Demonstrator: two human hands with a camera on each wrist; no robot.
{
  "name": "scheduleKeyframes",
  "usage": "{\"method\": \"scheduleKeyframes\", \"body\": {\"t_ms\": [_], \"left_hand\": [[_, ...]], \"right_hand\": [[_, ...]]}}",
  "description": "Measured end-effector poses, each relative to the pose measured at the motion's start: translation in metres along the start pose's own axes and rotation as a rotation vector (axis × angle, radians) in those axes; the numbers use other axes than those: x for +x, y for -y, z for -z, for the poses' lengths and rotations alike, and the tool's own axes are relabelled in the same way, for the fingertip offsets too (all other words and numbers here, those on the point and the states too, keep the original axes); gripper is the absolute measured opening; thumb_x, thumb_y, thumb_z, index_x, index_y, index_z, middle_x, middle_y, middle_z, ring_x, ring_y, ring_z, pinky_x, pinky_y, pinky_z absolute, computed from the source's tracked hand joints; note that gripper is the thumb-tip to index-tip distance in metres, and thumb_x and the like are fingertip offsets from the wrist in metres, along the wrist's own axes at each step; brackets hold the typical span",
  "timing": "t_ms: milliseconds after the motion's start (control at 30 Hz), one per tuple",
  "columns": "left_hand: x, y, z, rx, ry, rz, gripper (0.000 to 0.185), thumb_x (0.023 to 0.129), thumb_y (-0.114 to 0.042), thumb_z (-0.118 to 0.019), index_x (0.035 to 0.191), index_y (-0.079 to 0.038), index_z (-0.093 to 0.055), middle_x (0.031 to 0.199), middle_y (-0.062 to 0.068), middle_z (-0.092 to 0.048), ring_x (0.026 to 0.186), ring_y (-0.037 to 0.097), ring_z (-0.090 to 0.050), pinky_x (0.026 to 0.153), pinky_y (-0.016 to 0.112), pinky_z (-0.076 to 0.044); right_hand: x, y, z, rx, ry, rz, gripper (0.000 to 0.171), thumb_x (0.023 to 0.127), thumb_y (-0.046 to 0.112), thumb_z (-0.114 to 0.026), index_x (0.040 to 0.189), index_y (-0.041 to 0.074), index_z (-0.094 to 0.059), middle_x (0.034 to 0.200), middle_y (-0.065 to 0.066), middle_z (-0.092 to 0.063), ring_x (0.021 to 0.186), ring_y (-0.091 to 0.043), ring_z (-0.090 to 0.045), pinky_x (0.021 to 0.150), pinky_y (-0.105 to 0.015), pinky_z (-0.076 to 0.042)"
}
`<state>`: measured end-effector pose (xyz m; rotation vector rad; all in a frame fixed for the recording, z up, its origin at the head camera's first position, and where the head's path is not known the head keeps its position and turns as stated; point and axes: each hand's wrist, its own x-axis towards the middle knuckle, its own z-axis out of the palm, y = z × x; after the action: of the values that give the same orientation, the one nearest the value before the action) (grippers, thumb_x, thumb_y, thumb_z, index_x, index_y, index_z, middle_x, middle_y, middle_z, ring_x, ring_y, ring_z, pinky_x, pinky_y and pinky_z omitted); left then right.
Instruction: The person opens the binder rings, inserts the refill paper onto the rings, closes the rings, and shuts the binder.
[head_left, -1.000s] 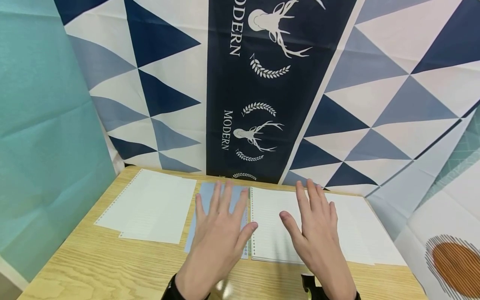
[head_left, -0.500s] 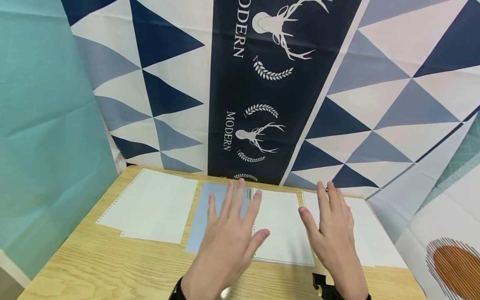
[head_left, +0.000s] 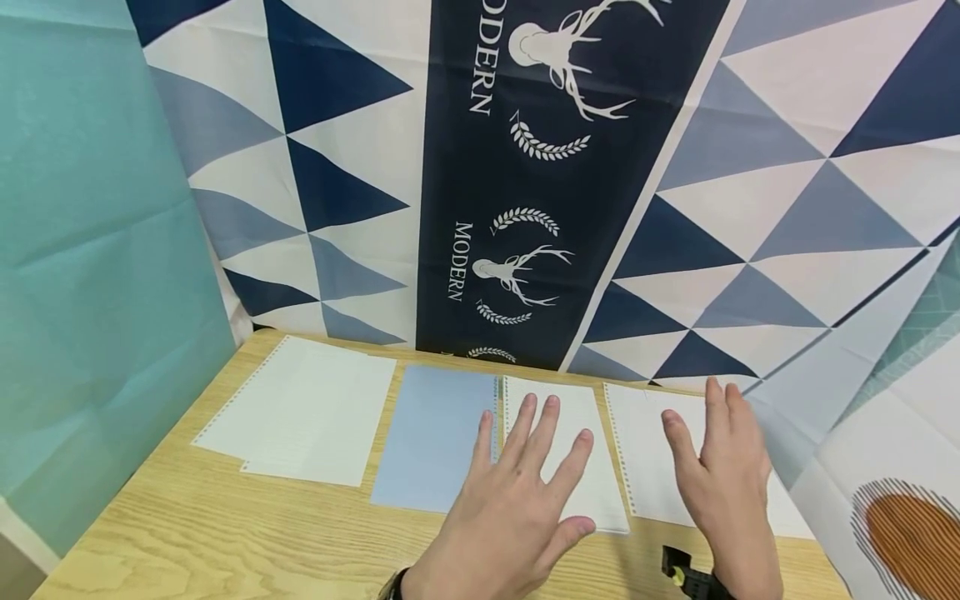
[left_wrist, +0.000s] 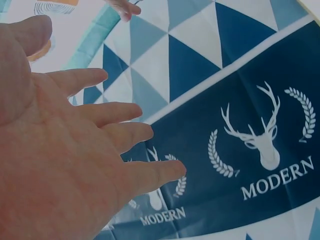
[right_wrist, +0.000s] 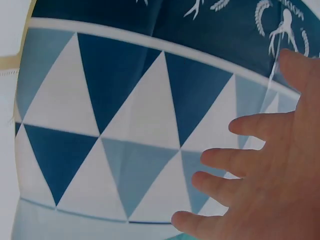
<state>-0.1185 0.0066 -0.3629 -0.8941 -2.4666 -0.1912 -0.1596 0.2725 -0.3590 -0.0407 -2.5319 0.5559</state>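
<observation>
My left hand point(head_left: 517, 492), fingers spread and straight, is over the front of a white pad of loose-leaf paper point(head_left: 600, 467) in the head view. My right hand point(head_left: 723, 475) has its fingers extended above the white punched sheets point(head_left: 648, 450) on the right. Neither hand holds anything. Just left of the pad lies a light blue cover point(head_left: 435, 433) with holes along its right edge. Overlapping white loose-leaf sheets point(head_left: 315, 408) lie farther left. In the left wrist view the left palm point(left_wrist: 55, 160) shows bare; the right wrist view shows a bare right palm point(right_wrist: 280, 175) too.
The papers lie on a light wooden table point(head_left: 225, 525). A patterned cloth point(head_left: 487, 183) with deer heads and triangles hangs close behind its back edge. A teal cloth point(head_left: 97, 250) hangs at the left. A white cloth point(head_left: 900, 450) with a brown circle is at the right.
Both hands have moved right, from above the blue cover and the pad to above the pad and the right-hand sheets. The papers stay where they lay. The fingers remain extended.
</observation>
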Motion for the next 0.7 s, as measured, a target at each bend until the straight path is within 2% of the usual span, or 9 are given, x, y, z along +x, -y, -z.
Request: {"method": "scheduleKeyframes", "body": {"t_ms": [267,467,700], "left_hand": [[0.001,-0.005,-0.006,0.016,0.007,-0.023,0.066,0.104,-0.062,-0.035,0.158,-0.024,-0.034,0.168,0.019,-0.026,0.156,0.038,-0.025,0.116,0.068,-0.031],[0.001,-0.006,-0.009,0.029,0.011,-0.041,0.068,0.103,-0.064,-0.037,0.158,-0.025,-0.034,0.167,0.018,-0.027,0.156,0.038,-0.027,0.114,0.069,-0.035],[-0.001,-0.005,-0.010,0.025,0.014,-0.035,0.068,0.103,-0.064,-0.036,0.159,-0.025,-0.033,0.168,0.018,-0.026,0.156,0.037,-0.027,0.116,0.069,-0.032]], "right_hand": [[0.003,-0.016,0.007,-0.011,0.041,-0.139,0.073,0.109,0.042,-0.040,0.162,-0.001,-0.015,0.164,-0.036,-0.014,0.149,-0.058,-0.017,0.107,-0.081,-0.017],[0.006,-0.017,0.002,0.003,0.060,-0.155,0.076,0.108,0.041,-0.040,0.161,-0.004,-0.010,0.163,-0.039,-0.011,0.149,-0.060,-0.014,0.112,-0.079,-0.016],[0.004,-0.014,-0.005,0.020,0.055,-0.174,0.079,0.107,0.043,-0.041,0.161,-0.004,-0.007,0.164,-0.039,-0.007,0.151,-0.059,-0.012,0.117,-0.074,-0.015]]}}
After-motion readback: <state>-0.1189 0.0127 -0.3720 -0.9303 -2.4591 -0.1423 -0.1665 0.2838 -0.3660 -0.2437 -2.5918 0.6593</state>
